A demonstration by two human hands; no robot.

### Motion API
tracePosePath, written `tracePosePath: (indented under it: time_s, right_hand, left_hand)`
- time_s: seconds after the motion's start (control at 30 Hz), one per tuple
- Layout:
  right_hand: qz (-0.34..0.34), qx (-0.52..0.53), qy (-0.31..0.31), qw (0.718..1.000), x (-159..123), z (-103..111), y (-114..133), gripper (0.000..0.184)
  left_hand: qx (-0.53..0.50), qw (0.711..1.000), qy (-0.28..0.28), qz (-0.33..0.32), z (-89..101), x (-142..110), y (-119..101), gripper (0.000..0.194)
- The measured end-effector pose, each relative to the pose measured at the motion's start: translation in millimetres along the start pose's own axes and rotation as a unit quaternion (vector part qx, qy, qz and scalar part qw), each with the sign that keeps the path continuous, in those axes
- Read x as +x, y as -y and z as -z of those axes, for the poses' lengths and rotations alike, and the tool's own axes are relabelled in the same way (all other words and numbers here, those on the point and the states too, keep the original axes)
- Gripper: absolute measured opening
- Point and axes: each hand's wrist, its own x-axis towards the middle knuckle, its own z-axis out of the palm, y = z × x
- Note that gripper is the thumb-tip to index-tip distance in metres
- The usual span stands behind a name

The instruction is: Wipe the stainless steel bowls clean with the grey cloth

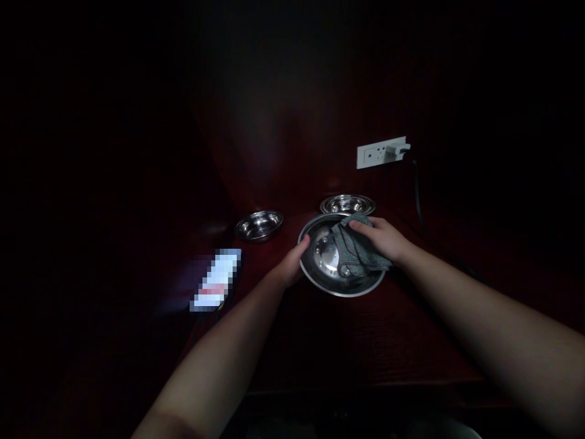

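A shiny metal bowl (326, 256) is tilted toward me above the dark red table. My left hand (293, 262) grips its left rim, thumb over the edge and the other fingers hidden beneath. A grey-green cloth (359, 250) lies bunched against the bowl's inside and over its right rim. My right hand (384, 238) is closed on that cloth at the bowl's upper right, thumb on top; its remaining fingers are covered.
Behind stand a small metal bowl (259, 226) at left and a metal dish (348, 204) at right. A lit, blurred-out screen (217, 280) is at left. The wall socket (375, 154) holds a plug, its cable (417, 195) hanging down. The table's front edge (365, 387) runs below my arms.
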Motion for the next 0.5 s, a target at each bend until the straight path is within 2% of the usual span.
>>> tracePosePath:
  time_s: [0.17, 0.33, 0.5]
  right_hand:
    - [0.026, -0.05, -0.02, 0.998, 7, 1, -8, 0.031]
    - [0.038, -0.064, -0.03, 0.997, 14, 2, -12, 0.026]
    - [0.033, -0.022, -0.088, 0.995, 17, 2, -14, 0.028]
  left_hand:
    - [-0.008, 1.0, -0.011, 0.002, 0.5, 1, 2, 0.05]
    - [-0.028, 0.999, -0.003, -0.043, -2.8, 1, 4, 0.053]
    - [-0.041, 0.988, -0.082, -0.125, -0.9, 7, 12, 0.051]
